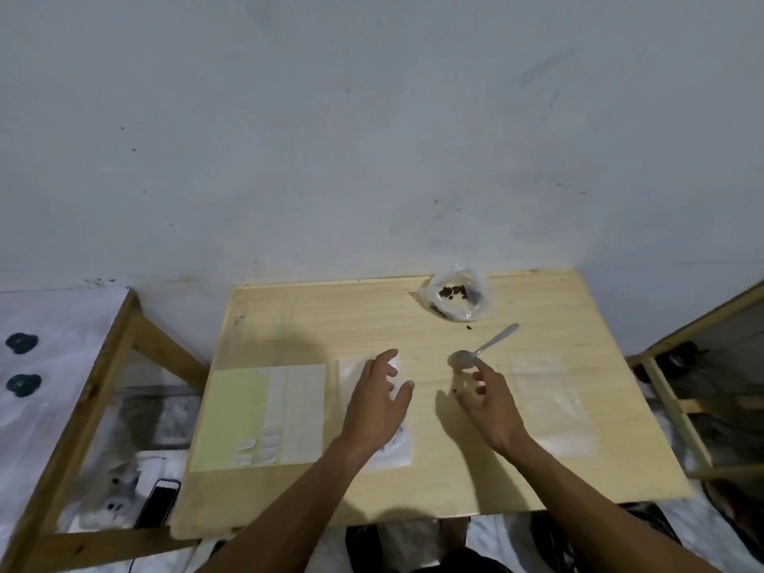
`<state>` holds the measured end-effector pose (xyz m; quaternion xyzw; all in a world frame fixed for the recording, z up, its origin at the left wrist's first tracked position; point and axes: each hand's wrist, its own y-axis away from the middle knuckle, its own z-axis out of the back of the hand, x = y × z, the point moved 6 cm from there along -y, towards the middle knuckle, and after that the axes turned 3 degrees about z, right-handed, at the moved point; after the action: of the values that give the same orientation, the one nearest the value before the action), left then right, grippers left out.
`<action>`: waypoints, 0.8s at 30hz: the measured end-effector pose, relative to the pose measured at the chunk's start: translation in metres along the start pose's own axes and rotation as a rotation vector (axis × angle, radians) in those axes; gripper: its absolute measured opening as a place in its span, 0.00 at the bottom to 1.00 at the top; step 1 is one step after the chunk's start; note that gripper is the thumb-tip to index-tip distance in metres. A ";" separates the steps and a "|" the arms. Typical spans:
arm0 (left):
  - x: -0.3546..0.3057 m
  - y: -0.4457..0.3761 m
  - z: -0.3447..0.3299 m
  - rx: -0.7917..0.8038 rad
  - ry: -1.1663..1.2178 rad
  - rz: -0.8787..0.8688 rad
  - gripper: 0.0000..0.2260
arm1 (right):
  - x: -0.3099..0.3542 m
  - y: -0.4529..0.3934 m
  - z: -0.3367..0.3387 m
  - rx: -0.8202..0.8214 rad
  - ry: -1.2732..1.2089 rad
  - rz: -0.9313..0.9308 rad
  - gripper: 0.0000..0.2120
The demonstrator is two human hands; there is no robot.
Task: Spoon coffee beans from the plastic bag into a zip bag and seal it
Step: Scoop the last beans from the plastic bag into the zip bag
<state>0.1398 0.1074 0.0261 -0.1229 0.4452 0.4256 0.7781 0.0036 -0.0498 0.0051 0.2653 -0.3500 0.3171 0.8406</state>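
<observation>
Both hands hover with fingers loosely spread — left hand [378, 401] over a clear flat zip bag [397, 448], right hand [490, 401] near the metal spoon [483, 349] — holding nothing.

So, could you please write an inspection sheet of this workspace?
Surface: wooden table, pale top.
Job's things: plastic bag open with coffee beans at the far edge; spoon lying on the table; zip bags flat at the right, another zip bag under the left hand.
Clutter: one stray bean; label sheet.
Grips: left hand open; right hand open near the spoon.
Cables: nothing seen clearly.
Surroundings: grey wall; phone on the floor; wooden frames.
</observation>
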 end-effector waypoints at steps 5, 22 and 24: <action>-0.049 -0.018 -0.084 0.263 0.038 0.041 0.16 | -0.062 -0.006 0.064 -0.096 0.072 -0.195 0.32; -0.104 -0.015 -0.226 0.678 -0.119 0.245 0.25 | -0.159 -0.020 0.105 -0.101 -0.035 -0.497 0.27; -0.102 -0.016 -0.227 0.656 -0.111 0.256 0.25 | -0.160 -0.022 0.105 -0.098 -0.134 -0.496 0.19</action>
<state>-0.0060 -0.0880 -0.0251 0.2137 0.5270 0.3602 0.7394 -0.1132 -0.1902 -0.0567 0.3223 -0.3442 0.0654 0.8794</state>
